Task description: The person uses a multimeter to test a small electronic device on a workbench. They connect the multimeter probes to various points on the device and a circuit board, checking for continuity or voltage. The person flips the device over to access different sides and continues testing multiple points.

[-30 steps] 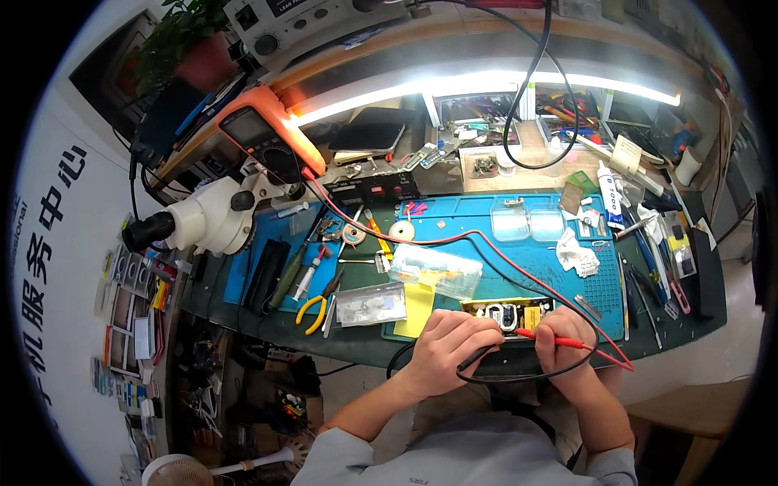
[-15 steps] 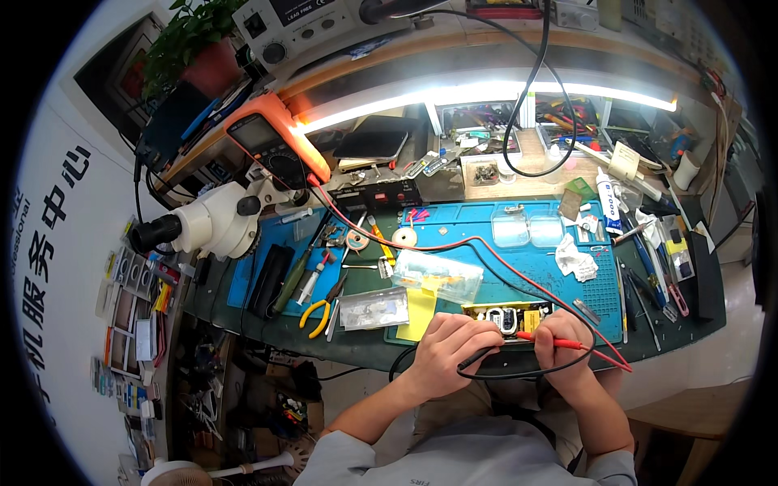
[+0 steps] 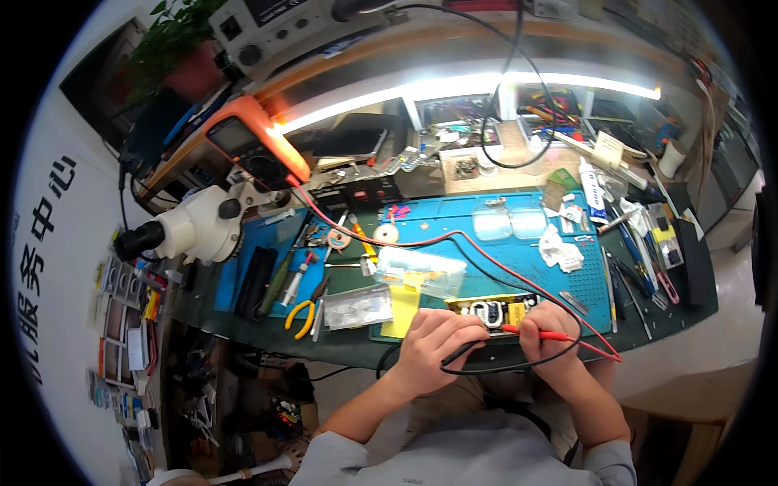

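At the bench's near edge sits an open power-supply circuit board (image 3: 488, 313) with a white-wound coil and yellow parts. My left hand (image 3: 425, 344) grips a black test probe (image 3: 459, 353) by its handle at the board's left end; the tip is hidden behind my fingers. My right hand (image 3: 545, 340) is closed round a red test probe (image 3: 553, 334), which points left toward the board's near edge. I cannot make out whether either tip touches it. From the probes, red and black leads run to an orange multimeter (image 3: 258, 146) at the upper left.
Beyond the board lies a blue work mat (image 3: 510, 263) with a clear plastic box (image 3: 421, 271) and crumpled white tissue (image 3: 561, 249). Yellow-handled pliers (image 3: 301, 317) and a white microscope (image 3: 190, 227) are on the left. Several tools and a glue tube (image 3: 592, 192) crowd the right.
The whole view has shifted, so the bench appears a little farther left and slightly higher. Both hands keep their grips on the probes at the board.
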The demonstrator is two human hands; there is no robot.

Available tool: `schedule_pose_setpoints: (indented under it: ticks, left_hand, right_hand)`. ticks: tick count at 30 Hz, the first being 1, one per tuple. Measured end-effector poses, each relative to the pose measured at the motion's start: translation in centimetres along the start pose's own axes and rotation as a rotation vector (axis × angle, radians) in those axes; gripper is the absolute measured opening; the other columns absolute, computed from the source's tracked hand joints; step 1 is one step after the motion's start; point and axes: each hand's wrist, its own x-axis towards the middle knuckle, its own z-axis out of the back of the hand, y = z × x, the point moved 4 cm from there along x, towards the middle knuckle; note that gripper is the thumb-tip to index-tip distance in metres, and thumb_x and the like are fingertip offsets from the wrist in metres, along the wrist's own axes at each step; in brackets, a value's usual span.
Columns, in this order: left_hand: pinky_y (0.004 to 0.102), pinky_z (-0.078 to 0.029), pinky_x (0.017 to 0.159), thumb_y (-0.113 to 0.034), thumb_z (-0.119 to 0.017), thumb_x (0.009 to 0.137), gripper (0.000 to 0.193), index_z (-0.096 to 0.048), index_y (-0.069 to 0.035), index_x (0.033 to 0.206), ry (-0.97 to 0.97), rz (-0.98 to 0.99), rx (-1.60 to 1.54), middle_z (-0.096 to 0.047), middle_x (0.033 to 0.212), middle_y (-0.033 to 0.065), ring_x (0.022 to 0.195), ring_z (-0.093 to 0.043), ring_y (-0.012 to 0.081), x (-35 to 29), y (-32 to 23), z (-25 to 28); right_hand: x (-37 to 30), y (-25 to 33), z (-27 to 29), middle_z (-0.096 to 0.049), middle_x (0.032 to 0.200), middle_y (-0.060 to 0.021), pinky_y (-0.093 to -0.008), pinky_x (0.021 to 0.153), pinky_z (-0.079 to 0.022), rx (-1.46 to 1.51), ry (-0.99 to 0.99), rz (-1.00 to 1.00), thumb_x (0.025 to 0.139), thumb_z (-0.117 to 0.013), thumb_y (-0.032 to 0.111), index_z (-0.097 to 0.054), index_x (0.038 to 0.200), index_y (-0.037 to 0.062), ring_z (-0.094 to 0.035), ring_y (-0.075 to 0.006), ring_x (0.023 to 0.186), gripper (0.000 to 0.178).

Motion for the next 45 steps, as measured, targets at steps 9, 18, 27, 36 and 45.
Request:
schedule_pose_setpoints:
  ticks: [9, 18, 27, 36, 45]
  left_hand:
    - [0.0319, -0.042, 0.075, -0.014, -0.074, 0.079, 0.025, -0.069, -0.013, 0.104, -0.211, -0.212, 0.006, -0.066, 0.096, -0.0023, 0.085, -0.054, 0.0168, -1.1, -1.5, 0.7]
    - [0.0311, -0.043, 0.079, -0.018, -0.066, 0.083, 0.037, -0.07, -0.012, 0.12, -0.084, -0.268, 0.178, -0.057, 0.103, -0.0017, 0.091, -0.05, 0.0145, -1.8, -7.0, -2.1]
    - [0.0334, -0.045, 0.069, -0.013, -0.059, 0.094, 0.016, -0.067, -0.007, 0.107, -0.372, -0.08, 0.149, -0.063, 0.087, 0.0025, 0.076, -0.056, 0.0189, -4.4, -1.7, 3.9]
    - [0.0249, -0.04, 0.061, 0.006, -0.044, 0.094, 0.027, -0.059, 0.008, 0.117, -0.752, 0.422, 0.177, -0.057, 0.08, 0.01, 0.068, -0.051, 0.0158, -11.2, 7.2, 8.1]
    - [0.0254, -0.039, 0.057, 0.002, -0.042, 0.093, 0.03, -0.058, 0.007, 0.117, -0.847, 0.44, 0.211, -0.057, 0.078, 0.009, 0.067, -0.047, 0.0151, -11.8, 7.5, 7.8]
  right_hand:
    - [-1.3, 1.1, 2.7, -0.059, 0.07, -0.0017, -0.029, 0.047, -0.042, 0.135, -0.152, 0.314, 0.096, -0.062, 0.026, -0.066, 0.086, 0.0083, -0.054, -0.0157, 0.052, 0.02]
    - [-3.0, 4.2, 4.2, -0.061, 0.081, -0.0014, -0.0261, 0.047, -0.041, 0.12, 0.068, 0.385, 0.089, -0.067, 0.024, -0.069, 0.11, 0.0051, -0.057, -0.0136, 0.059, 0.028]
    - [-5.6, -1.1, 7.4, -0.05, 0.079, -0.0076, -0.0258, 0.046, -0.038, 0.088, -0.37, -0.082, 0.099, -0.053, 0.023, -0.049, 0.094, 0.0044, -0.048, -0.0118, 0.056, 0.02]
    - [-6.5, -4.2, 8.3, -0.051, 0.072, -0.0092, -0.0247, 0.052, -0.037, 0.027, -0.491, -0.252, 0.101, -0.042, 0.027, -0.043, 0.085, 0.0044, -0.047, -0.013, 0.058, 0.027]
    - [-6.7, -4.1, 7.8, -0.048, 0.066, -0.0086, -0.0282, 0.054, -0.038, -0.149, -0.561, -0.295, 0.096, -0.043, 0.025, -0.045, 0.085, 0.0036, -0.047, -0.0166, 0.058, 0.024]
